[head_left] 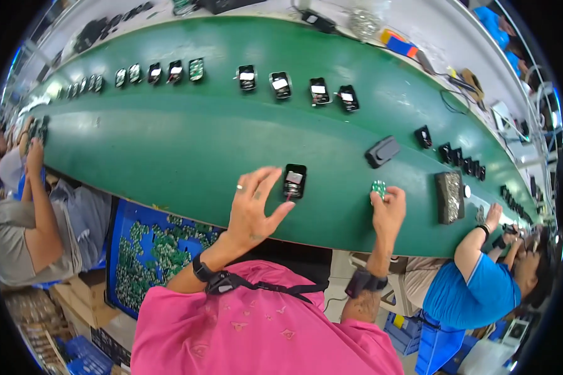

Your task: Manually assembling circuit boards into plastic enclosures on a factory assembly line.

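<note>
In front of me on the green bench lies a small black device housing [294,181] with a pale part and wiring inside. My left hand [254,203] is beside it on the left, thumb and fingers spread, the thumb tip close to its lower edge. To the right, my right hand [388,209] pinches a small green circuit board [378,189] between thumb and fingers, just over the bench. Farther off to the right sits a dark grey block-shaped object [382,152], apart from both hands.
Rows of black housings [281,85] and boards [196,69] line the far side of the green bench [187,144]. A blue tray [147,234] of loose circuit boards stands at lower left. A foil-coloured block [449,197] lies right, near a co-worker in blue [469,281]; another person sits left.
</note>
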### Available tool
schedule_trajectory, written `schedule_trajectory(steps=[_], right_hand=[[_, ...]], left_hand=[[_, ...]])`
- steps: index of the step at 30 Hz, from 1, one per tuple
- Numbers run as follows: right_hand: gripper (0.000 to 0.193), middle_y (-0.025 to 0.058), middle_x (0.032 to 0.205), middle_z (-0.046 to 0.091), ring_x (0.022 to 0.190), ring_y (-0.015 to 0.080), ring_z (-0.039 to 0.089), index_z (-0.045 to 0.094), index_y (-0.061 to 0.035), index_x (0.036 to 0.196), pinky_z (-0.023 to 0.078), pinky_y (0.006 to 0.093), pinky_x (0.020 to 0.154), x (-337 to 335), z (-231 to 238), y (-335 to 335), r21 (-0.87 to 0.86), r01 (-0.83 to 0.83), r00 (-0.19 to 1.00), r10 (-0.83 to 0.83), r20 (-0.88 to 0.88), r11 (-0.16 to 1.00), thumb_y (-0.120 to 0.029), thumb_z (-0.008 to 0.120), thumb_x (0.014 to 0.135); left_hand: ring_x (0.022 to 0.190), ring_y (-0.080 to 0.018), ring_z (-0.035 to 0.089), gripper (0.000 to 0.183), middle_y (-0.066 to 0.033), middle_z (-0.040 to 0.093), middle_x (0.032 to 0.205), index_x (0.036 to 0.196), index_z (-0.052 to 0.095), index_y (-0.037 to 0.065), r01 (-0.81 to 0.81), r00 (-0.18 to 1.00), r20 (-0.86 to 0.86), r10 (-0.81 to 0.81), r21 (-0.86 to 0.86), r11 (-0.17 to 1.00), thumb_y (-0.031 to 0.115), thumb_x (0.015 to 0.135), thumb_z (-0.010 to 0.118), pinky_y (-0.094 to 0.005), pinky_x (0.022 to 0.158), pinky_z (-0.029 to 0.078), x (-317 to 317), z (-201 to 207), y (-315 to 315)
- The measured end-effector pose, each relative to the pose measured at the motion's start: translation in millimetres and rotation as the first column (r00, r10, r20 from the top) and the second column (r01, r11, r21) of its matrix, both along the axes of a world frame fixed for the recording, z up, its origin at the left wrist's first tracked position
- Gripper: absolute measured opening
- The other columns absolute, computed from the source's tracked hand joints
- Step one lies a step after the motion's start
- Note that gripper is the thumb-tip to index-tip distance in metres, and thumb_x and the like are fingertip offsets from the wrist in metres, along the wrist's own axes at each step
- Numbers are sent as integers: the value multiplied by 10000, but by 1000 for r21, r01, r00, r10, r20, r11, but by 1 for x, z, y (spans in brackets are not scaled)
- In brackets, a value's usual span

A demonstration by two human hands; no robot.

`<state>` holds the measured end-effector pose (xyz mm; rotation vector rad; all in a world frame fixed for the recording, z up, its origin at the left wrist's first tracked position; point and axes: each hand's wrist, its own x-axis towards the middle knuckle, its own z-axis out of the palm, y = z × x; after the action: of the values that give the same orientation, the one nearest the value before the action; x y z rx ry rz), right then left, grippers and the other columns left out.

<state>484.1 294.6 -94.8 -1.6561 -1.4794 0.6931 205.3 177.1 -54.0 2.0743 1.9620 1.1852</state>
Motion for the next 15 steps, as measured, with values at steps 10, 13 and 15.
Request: schedule_trajectory(steps=[10,13,15], right_hand=[[168,67,894,713,732,124,681,633,10,1033,527,226,600,-93,47,-107,-127,-618,691,458,-559,776,-27,713,890],[151,79,860,708,689,125,667,673,16,999,513,251,589,-88,69,-99,-145,-671,741,665,-92,727,-24,730,866],[139,95,818,692,643,148,650,693,2,962,494,282,570,-85,67,-92,-4,-653,756,652,57,757,-34,751,841]], left_hand=[[630,-169,642,206,-124,674,890,1138,625,-54,406,598,801,-28,-272,872,84,1030,518,-294,581,530,19,-16,-49],[602,-208,630,203,-137,643,836,1135,631,-44,336,832,529,-167,-241,911,101,1012,561,-315,563,521,9,-20,-56],[642,-220,663,153,-132,668,827,1072,670,-38,322,850,505,-149,-274,906,20,942,615,-327,587,531,4,-14,-53]])
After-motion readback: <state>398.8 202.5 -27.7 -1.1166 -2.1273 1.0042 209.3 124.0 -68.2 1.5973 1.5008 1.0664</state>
